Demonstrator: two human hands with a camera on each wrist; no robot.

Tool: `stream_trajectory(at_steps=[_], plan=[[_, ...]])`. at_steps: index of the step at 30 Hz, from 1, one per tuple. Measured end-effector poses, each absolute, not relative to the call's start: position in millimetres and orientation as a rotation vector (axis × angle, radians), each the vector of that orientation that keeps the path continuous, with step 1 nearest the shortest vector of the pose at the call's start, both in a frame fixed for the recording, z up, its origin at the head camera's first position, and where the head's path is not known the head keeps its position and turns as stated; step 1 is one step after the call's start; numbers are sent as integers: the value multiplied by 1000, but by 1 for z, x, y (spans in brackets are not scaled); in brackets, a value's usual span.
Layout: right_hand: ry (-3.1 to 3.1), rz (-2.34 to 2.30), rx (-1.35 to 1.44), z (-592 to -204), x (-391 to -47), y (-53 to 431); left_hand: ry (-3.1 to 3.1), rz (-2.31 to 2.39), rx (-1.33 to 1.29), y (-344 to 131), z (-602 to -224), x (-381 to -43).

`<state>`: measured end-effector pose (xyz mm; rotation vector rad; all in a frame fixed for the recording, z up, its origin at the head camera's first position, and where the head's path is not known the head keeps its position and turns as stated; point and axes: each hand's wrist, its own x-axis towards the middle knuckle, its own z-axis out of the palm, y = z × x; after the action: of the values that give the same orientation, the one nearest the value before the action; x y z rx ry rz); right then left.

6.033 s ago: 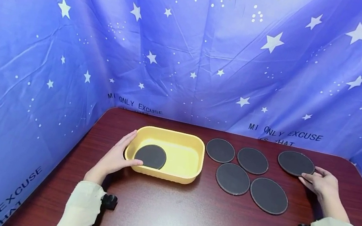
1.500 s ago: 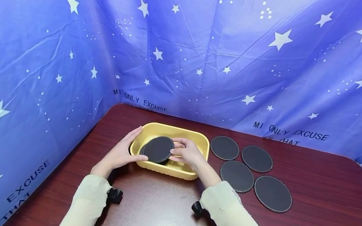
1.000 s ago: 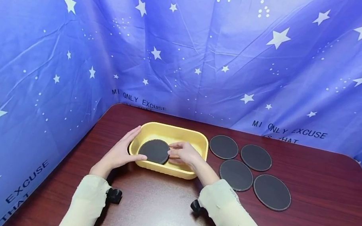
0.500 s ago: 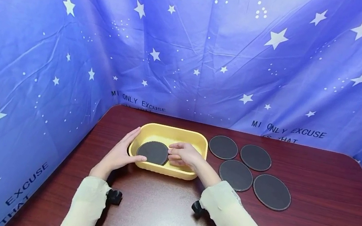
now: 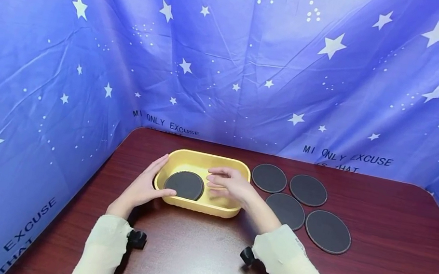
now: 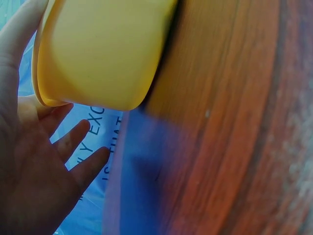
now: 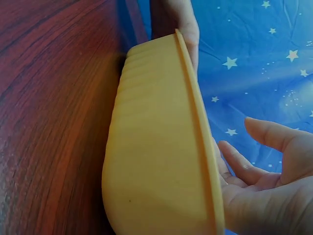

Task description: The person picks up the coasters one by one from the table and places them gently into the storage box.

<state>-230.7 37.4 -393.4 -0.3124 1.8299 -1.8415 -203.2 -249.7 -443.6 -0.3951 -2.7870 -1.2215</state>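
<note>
A yellow plastic box (image 5: 202, 208) stands on the table, left of centre. Its left end is held by my left hand (image 5: 141, 192), thumb over the front rim and fingers along the outer side. The left wrist view shows the fingers spread beside the box wall (image 6: 102, 54). Inside at the left lies a round black coaster (image 5: 184, 185); what is beneath it is hidden. My right hand (image 5: 232, 188) hovers over the right half of the box, fingers loosely bent and apart, holding nothing. The right wrist view has these fingers (image 7: 266, 132) beyond the box's rim.
Several more black coasters lie flat to the right of the box, such as the back-left one (image 5: 269, 178) and the front-right one (image 5: 328, 231). Behind the dark red wooden table (image 5: 395, 266) hangs a blue curtain (image 5: 234, 51) with white stars.
The right hand has carried the far-right coaster into the box, lowered it over the one there and let go, then drawn slightly right. The left hand stays at the box.
</note>
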Motion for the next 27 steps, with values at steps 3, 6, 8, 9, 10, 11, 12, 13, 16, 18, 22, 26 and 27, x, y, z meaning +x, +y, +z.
stream_trajectory(at_steps=[3, 6, 8, 9, 10, 11, 12, 13, 16, 18, 22, 26, 27], plan=[[1827, -1854, -328, -391, -228, 44, -2792, -1213, -393, -250, -444, -204], [1817, -1878, -336, -389, -225, 51, -2796, -1205, -392, -250, -444, -204], [1802, -1890, -351, -388, -223, 57, -2799, -1202, -391, -250, -444, -204], [1790, -1900, -366, -388, -222, 59, -2800, -1204, -390, -250, -444, -204], [1784, -1908, -379, -388, -221, 62, -2802, -1200, -389, -250, -444, -204], [1777, -1914, -384, -388, -220, 65, -2804, -1200, -387, -249, -444, -204], [1773, -1922, -389, -388, -220, 68, -2807, -1198, -386, -249, -444, -204], [1771, -1928, -399, -388, -219, 71, -2808, -1199, -384, -249, -444, -203], [1791, -1934, -427, -387, -215, 81, -2808, -1204, -380, -249, -444, -203], [1800, -1938, -435, -387, -213, 88, -2807, -1209, -381, -248, -443, -202], [1797, -1945, -458, -389, -208, 103, -2808, -1212, -381, -248, -442, -202], [1821, -1936, -466, -393, -204, 118, -2803, -1215, -379, -248, -443, -202], [1830, -1931, -471, -394, -203, 123, -2801, -1217, -378, -247, -443, -202]])
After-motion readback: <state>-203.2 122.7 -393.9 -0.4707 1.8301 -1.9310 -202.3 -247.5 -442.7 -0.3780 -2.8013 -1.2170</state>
